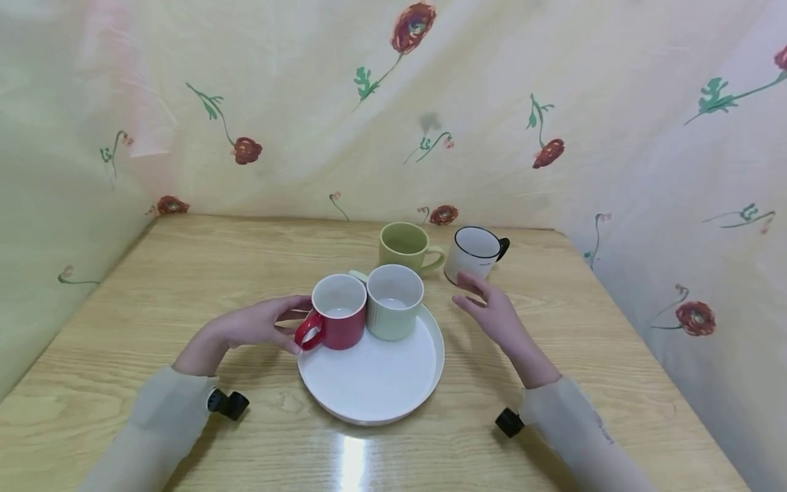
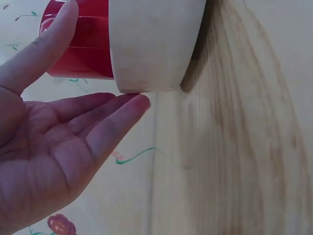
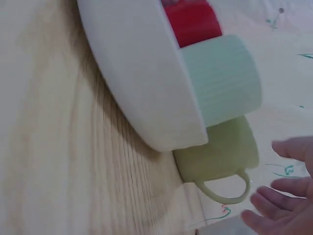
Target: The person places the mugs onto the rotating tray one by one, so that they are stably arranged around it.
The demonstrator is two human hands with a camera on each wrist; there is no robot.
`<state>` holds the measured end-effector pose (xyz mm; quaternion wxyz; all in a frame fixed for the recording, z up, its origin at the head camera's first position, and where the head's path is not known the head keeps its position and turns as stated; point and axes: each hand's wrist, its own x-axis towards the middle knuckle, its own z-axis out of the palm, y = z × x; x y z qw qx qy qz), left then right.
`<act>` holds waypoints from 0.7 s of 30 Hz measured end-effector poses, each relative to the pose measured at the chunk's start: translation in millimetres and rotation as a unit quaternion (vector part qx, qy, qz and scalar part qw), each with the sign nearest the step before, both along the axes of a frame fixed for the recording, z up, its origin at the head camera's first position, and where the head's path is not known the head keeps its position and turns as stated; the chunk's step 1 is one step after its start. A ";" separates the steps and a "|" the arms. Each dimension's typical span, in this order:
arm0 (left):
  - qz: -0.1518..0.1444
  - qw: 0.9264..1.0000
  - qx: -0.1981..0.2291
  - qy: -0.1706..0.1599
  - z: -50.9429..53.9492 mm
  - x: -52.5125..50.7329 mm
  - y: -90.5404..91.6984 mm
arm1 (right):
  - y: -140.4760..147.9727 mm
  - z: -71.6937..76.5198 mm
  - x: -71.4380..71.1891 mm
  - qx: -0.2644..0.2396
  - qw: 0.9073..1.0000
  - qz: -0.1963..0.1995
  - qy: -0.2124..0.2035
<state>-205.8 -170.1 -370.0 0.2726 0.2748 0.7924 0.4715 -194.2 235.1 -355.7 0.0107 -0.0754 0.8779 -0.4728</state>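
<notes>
A red mug (image 1: 344,326) with a white inside stands on a round white tray (image 1: 375,389). Beside it on the tray is a pale mint ribbed mug (image 1: 393,311). My left hand (image 1: 264,324) is at the red mug's left side, thumb by its handle; in the left wrist view its fingers (image 2: 117,122) stretch out under the tray's side wall (image 2: 151,44). With spread fingers, my right hand (image 1: 492,314) hovers in front of a white mug (image 1: 470,256) with a black rim and handle. Whether it touches that mug is hard to tell.
An olive green mug (image 1: 402,247) stands behind the tray, its handle pointing right. The wooden table (image 1: 246,424) ends at a flowered cloth (image 1: 295,102) at the back and sides. Each sleeve carries a small black device (image 1: 510,422) at the wrist.
</notes>
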 end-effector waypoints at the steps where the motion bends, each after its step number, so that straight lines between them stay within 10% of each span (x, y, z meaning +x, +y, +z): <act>1: -0.003 1.000 0.004 -0.001 -0.1 0.1 -0.3 | -2.0 -0.6 -4.7 -0.001 1.000 -0.010 0.007; 21: -0.018 1.000 0.010 0.011 1.3 -4.0 -9.2 | -29.0 12.6 -65.3 0.046 0.996 -0.058 0.047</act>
